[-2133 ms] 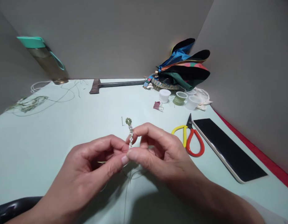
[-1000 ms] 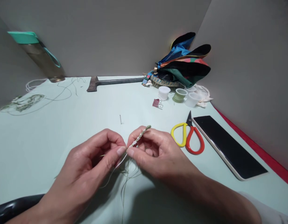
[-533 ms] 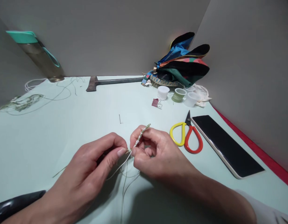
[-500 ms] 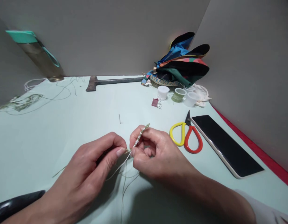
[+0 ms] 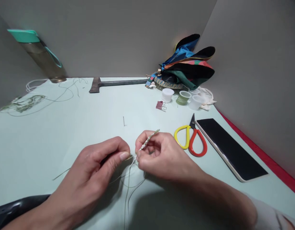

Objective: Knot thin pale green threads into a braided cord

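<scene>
Desk [image 5: 90, 118]: pale, spreading beneath your work at its near middle.
Left hand [image 5: 99, 167]: thumb and index pinch a thin strand [image 5: 131, 157], just left of your other hand.
Right hand [image 5: 161, 156]: thumb and index grip the braided cord's lower end; the other fingers curl in.
Braided cord [image 5: 149, 139]: green and white, lying against your right index, tip pointing far and right. Expect it light, bendy, firmer than its strands; take hold right where they leave it.
Loose strands [image 5: 127, 191]: trailing toward the near edge below your hands. Probably limp, easily tangled, apt to slip; pinch each close to the braid.
</scene>
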{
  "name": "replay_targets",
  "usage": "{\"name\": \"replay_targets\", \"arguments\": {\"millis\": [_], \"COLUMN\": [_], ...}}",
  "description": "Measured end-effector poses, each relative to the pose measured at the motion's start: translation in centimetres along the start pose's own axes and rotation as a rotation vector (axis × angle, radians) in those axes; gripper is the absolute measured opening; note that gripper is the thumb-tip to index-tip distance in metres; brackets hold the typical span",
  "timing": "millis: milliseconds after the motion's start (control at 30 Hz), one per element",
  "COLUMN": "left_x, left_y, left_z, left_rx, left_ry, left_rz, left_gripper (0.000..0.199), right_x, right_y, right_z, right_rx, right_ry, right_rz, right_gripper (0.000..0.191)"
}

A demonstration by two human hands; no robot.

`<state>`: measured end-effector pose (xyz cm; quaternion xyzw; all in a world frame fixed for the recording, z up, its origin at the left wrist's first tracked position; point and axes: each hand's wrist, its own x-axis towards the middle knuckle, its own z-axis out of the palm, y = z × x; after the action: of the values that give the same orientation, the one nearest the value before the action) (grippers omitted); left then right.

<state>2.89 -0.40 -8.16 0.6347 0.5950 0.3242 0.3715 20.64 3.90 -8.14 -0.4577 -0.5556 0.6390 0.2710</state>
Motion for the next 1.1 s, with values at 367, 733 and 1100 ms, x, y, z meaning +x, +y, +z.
{"name": "replay_targets", "arguments": {"millis": [367,733,1100], "left_x": [0.5,0.3,0.5], "left_y": [-0.1,-1.2,-1.8], "left_z": [-0.1,0.2,-0.2], "left_rx": [-0.041,-0.263,-0.133], "left_ry": [0.174,-0.087,-0.061], "left_rz": [-0.017,-0.106,0.030], "left_gripper": [0.013,0.024,0.020], "right_x": [-0.2,-0.2,0.1], "right_y": [0.2,-0.1,0.6], "right_z": [-1.3,-1.1,-1.2], "right_rx": [0.237,0.167,0.221], "right_ry": [-0.135,-0.159,-0.162], "right_rz": [-0.015,-0.020,-0.079], "right_gripper": [0.007,0.010,0.011]}}
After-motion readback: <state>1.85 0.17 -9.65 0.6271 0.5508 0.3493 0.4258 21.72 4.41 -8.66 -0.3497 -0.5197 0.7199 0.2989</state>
